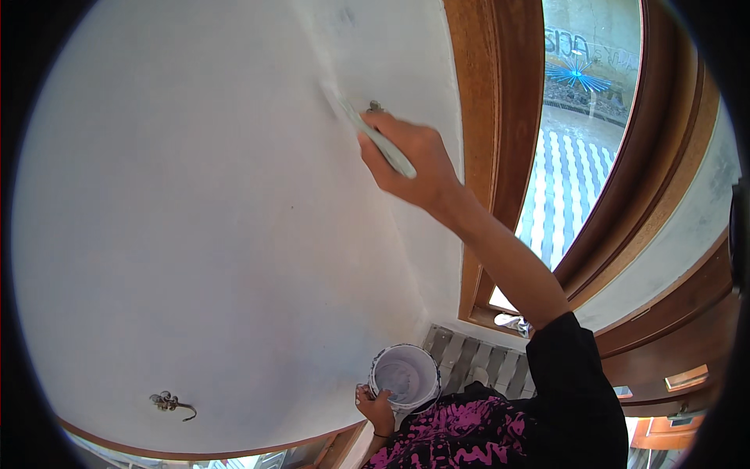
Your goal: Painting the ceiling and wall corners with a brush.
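Note:
My right hand (426, 160) is raised high and closed around the pale handle of a paintbrush (391, 155). The brush's head is up against the white wall (195, 203), beside the inner corner, and its bristles are blurred. Down by my body, my left hand (375, 409) grips the rim of a white bucket (429, 374). Whitish paint (397, 378) lies inside the bucket, and dark smears mark its rim.
A metal hook (166, 402) sticks out low on the wall, and a small metal fitting (375, 105) sits behind my right hand. To the right stands a brown wooden window frame (504, 117). Striped floor tiles (461, 356) show below. A wooden door (656, 367) is at far right.

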